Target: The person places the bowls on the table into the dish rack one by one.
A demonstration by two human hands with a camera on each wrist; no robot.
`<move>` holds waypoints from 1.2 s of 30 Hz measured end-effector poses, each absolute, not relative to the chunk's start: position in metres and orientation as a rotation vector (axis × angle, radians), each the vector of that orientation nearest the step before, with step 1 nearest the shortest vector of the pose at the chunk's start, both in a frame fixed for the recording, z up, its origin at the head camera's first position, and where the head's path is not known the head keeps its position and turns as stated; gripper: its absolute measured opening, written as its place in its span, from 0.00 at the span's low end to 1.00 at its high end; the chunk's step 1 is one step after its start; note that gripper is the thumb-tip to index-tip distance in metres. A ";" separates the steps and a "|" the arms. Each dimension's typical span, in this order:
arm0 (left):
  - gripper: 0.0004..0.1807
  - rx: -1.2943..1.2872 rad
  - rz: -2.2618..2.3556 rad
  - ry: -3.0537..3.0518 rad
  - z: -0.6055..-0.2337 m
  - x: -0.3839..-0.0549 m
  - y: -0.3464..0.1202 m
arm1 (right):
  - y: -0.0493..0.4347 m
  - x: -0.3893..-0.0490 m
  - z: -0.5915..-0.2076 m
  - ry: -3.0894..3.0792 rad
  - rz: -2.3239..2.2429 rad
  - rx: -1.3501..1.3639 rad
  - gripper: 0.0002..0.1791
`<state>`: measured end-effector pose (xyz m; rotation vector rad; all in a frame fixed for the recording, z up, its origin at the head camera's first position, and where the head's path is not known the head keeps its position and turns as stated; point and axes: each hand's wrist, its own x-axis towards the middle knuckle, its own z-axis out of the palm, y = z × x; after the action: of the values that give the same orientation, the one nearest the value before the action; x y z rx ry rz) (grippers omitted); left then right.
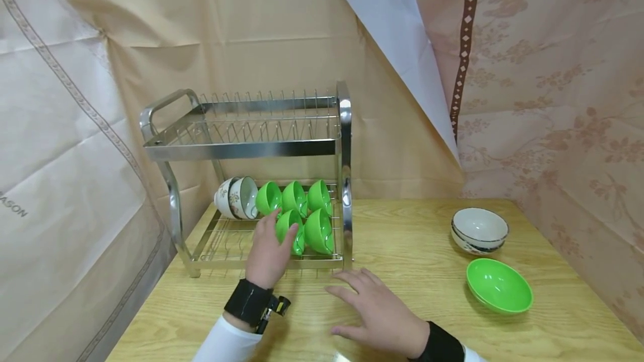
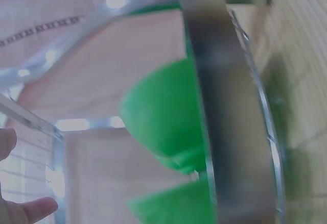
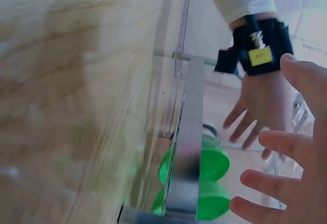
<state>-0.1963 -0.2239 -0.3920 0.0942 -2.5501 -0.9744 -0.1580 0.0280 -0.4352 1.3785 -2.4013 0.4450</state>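
Note:
My left hand (image 1: 268, 254) is over the front of the lower shelf, its thumb and fingers spread, nearest the front-left green bowl (image 1: 290, 232). In the left wrist view a thumb and fingertip (image 2: 36, 209) show apart from the blurred green bowls (image 2: 166, 114), with nothing between them. Several green bowls stand on edge in two rows on the lower rack; beside them at the left are two patterned white bowls (image 1: 245, 197). My right hand (image 1: 379, 312) hovers over the table right of the rack's front corner, fingers spread and holding nothing.
The steel two-tier dish rack (image 1: 246, 151) has wire slots on its upper tier. To the right on the wooden table (image 1: 402, 239) sit stacked white bowls (image 1: 480, 227) and green bowls (image 1: 499, 285). Cloth (image 1: 282, 27) hangs behind and at both sides.

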 end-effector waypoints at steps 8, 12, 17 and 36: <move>0.37 -0.094 -0.967 -2.558 -0.378 -0.173 -0.196 | 0.066 -0.161 -0.435 -2.520 0.442 1.156 0.35; 0.37 -0.256 -0.999 -2.576 -0.378 -0.161 -0.179 | 0.087 -0.162 -0.434 -2.555 0.415 1.015 0.33; 0.39 -0.439 -0.895 -2.619 -0.384 -0.150 -0.157 | 0.114 -0.166 -0.432 -2.559 0.406 0.866 0.33; 0.41 -0.622 -0.422 -2.668 -0.415 -0.151 -0.129 | 0.189 -0.188 -0.427 -2.753 0.337 0.279 0.30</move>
<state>-0.1507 -0.1288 -0.4145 -0.6216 -2.6683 -0.4217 -0.1881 0.1892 -0.4269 0.2787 -2.7533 0.3369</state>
